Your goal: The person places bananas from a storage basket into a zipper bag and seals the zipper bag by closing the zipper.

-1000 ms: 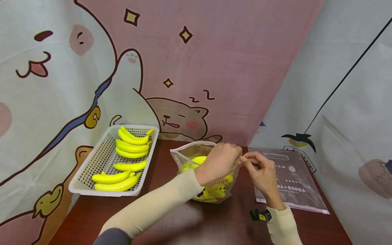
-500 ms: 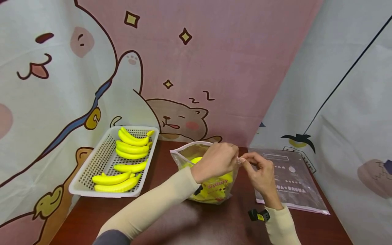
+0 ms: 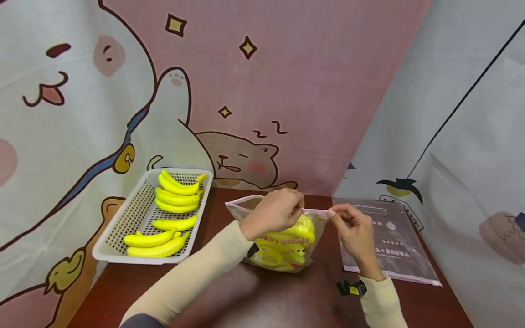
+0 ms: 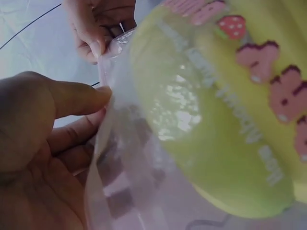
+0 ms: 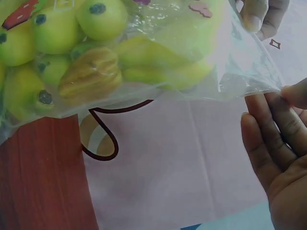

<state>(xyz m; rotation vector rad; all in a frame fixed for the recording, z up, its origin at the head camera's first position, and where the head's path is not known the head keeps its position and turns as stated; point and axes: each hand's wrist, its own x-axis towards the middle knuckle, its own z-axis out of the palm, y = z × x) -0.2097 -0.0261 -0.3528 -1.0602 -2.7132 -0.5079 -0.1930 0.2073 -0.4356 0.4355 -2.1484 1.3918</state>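
The clear plastic zip bag (image 3: 283, 241) stands near the middle of the surface (image 3: 254, 300), yellow toy bananas (image 3: 293, 232) inside it. My left hand (image 3: 272, 212) and right hand (image 3: 352, 228) pinch its top edge, one at each end. The white perforated plastic basket (image 3: 123, 228) holding more bananas (image 3: 174, 196) sits at the surface's left edge. A flat translucent printed bag (image 3: 389, 246) lies along the right edge.

bag print (image 4: 268, 96) blurred, perhaps lettering, bananas (image 3: 287, 246) half hidden
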